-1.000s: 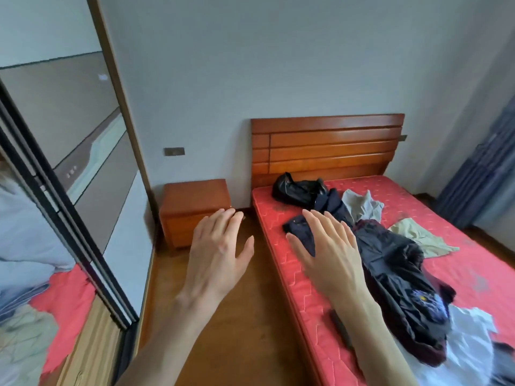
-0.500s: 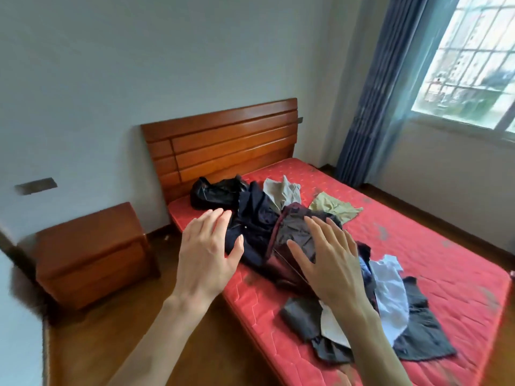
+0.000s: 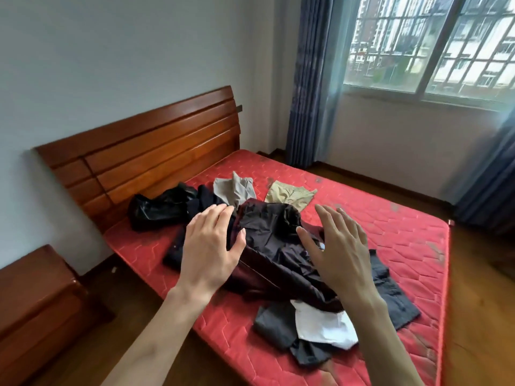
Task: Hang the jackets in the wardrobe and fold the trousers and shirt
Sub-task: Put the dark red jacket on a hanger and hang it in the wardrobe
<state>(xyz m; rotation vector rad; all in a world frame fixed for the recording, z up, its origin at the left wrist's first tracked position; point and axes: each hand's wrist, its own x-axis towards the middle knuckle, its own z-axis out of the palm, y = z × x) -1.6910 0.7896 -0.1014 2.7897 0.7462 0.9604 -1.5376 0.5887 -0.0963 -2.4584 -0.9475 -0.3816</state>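
Lying heaped across the near-left half of a red quilted mattress (image 3: 390, 232): a dark maroon jacket (image 3: 273, 246), crumpled and slightly glossy, at the middle of the pile; a black leather-look jacket (image 3: 156, 210) far left beside the wooden headboard (image 3: 156, 157); a navy garment (image 3: 206, 199) between those two; a grey folded piece (image 3: 237, 188) and an olive-tan piece (image 3: 289, 193) at the far side; dark grey trousers (image 3: 395, 299) spread flat at the near right, with a white shirt (image 3: 320, 324) lying over them. No brand, label or writing can be read on any item. Left hand (image 3: 209, 246) and right hand (image 3: 337, 246) hover over the maroon jacket, palms down, fingers straight and spread, holding nothing. Wooden nightstand (image 3: 36, 307) near left; blue curtain (image 3: 312, 79) and barred window (image 3: 434, 43) far right.
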